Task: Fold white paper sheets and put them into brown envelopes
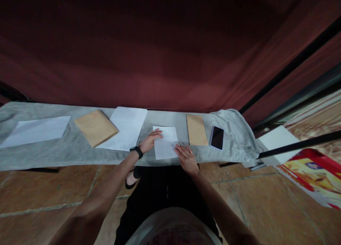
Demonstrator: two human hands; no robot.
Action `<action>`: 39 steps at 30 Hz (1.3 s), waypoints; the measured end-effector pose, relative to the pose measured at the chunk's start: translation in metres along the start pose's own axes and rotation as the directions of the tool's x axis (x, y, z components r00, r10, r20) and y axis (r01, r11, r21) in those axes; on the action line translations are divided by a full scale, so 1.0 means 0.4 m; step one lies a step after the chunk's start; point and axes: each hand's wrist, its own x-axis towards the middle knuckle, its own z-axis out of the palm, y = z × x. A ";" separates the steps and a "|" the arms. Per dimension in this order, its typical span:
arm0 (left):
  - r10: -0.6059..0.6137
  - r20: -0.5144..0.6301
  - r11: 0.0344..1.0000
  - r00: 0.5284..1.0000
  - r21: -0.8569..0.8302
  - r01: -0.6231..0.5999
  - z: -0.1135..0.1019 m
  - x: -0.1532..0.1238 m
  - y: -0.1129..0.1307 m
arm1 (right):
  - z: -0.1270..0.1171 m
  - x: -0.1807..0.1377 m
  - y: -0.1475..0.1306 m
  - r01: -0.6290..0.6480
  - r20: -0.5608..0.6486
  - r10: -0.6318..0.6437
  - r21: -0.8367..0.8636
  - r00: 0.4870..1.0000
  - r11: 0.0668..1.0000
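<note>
A white sheet of paper [165,147], with a faint crease across it, lies on the grey cloth in front of me. My left hand [151,140], a dark watch at its wrist, rests on the paper's left edge with fingers stretched out. On the lower right edge of the same paper lies my right hand [187,159], its fingers extended and flat. Neither hand grips anything. To the right is a single brown envelope [197,130]. Left of my hands, brown envelopes [96,127] overlap a stack of white paper [128,126].
A phone [217,138] lies right of the single envelope. Another white sheet [37,130] is at the far left of the grey cloth [80,158]. A dark red curtain [160,60] hangs behind. A white box [279,145] and a red-yellow carton [314,174] stand at right.
</note>
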 end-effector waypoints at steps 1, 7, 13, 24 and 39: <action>0.005 0.012 0.997 1.000 0.079 -0.005 -0.007 0.006 -0.005 | 0.010 0.002 -0.001 -0.009 0.002 0.009 0.022 1.000 1.000; 0.031 0.099 0.965 0.995 0.254 -0.056 0.025 0.029 0.014 | 0.059 0.006 -0.006 -0.038 0.002 0.038 0.143 0.999 0.989; 0.006 0.203 0.908 0.979 0.409 -0.090 0.166 0.052 0.045 | 0.066 0.007 0.001 -0.030 0.012 0.028 0.155 1.000 0.987; -0.098 -0.089 0.920 0.991 0.371 0.124 0.041 0.001 -0.054 | 0.071 0.001 0.003 -0.063 -0.020 0.069 0.219 0.997 0.974; -0.032 -0.146 0.972 0.989 0.227 0.065 0.101 -0.218 0.027 | 0.071 0.000 -0.012 -0.039 -0.045 0.055 0.305 0.997 0.952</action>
